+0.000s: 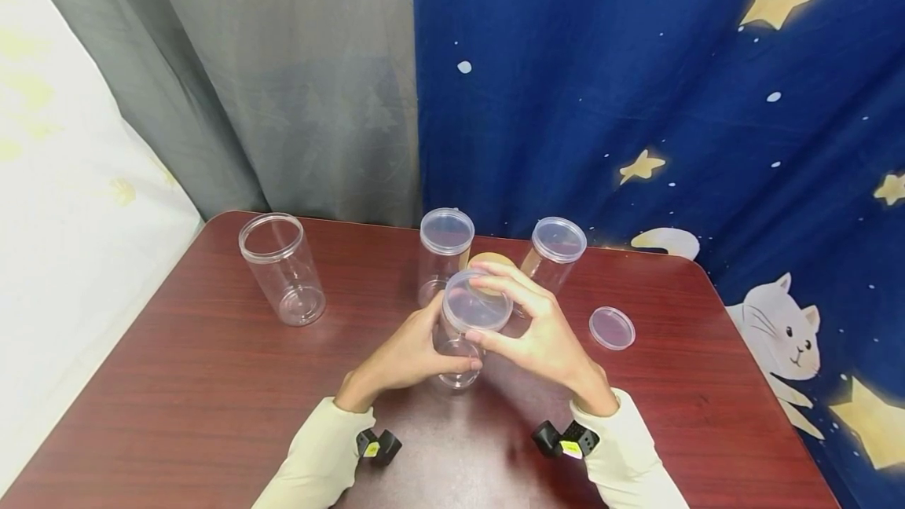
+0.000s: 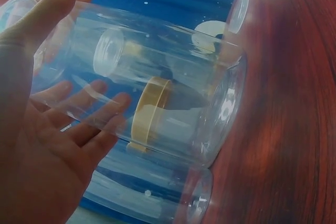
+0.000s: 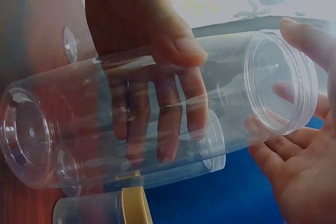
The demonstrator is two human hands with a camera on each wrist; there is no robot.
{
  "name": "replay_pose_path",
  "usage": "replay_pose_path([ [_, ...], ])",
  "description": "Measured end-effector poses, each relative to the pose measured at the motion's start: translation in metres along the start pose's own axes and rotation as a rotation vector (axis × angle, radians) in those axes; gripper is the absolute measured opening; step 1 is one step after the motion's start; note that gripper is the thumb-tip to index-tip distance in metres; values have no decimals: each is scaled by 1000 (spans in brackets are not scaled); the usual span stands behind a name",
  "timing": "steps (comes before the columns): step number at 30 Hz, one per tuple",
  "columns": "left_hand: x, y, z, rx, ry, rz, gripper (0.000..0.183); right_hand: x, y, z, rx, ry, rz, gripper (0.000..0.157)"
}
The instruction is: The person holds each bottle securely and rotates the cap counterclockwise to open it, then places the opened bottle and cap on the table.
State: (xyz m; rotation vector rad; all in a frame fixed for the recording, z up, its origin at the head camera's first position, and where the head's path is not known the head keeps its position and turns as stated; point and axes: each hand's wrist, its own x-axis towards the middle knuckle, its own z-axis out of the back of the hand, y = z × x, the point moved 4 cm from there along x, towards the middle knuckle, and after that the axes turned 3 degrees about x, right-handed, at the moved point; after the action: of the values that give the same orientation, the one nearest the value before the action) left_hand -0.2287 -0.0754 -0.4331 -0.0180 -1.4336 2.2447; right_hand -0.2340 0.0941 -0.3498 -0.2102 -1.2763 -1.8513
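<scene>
A tall clear plastic jar point(image 1: 452, 371) stands upright on the table in front of me, with a clear lid point(image 1: 478, 302) on its mouth. My left hand point(image 1: 406, 348) grips the jar's body, thumb on the near side and fingers round the far side. Through the clear wall in the right wrist view, the fingers of that left hand point(image 3: 152, 61) show. My right hand point(image 1: 540, 336) holds the lid's rim between thumb and fingers. In the right wrist view the lid point(image 3: 305, 90) sits at the jar's top end. The jar point(image 2: 226, 114) looks empty.
Behind stand two clear lidded jars, one left point(image 1: 447, 232) and one right point(image 1: 558, 240), plus a jar with a yellow lid point(image 1: 492, 259), partly hidden. An open clear jar point(image 1: 283, 273) stands at the far left. One loose clear lid point(image 1: 612, 328) lies on the right.
</scene>
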Motion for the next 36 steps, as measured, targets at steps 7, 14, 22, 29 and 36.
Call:
replay_pose_path([
  [7, -1, 0, 0, 9, 16, 7, 92, 1, -1, 2, 25, 50, 14, 57],
  [14, -1, 1, -1, 1, 29, 4, 92, 1, -2, 3, 51, 88, 34, 57],
  [22, -1, 2, -2, 10, 41, 4, 94, -1, -3, 5, 51, 117, 23, 55],
  [29, -1, 1, -2, 18, 36, -4, 95, -1, -4, 5, 78, 145, 8, 70],
  [36, 0, 1, -1, 29, -10, -8, 94, -7, -5, 8, 104, 86, -61, 80],
])
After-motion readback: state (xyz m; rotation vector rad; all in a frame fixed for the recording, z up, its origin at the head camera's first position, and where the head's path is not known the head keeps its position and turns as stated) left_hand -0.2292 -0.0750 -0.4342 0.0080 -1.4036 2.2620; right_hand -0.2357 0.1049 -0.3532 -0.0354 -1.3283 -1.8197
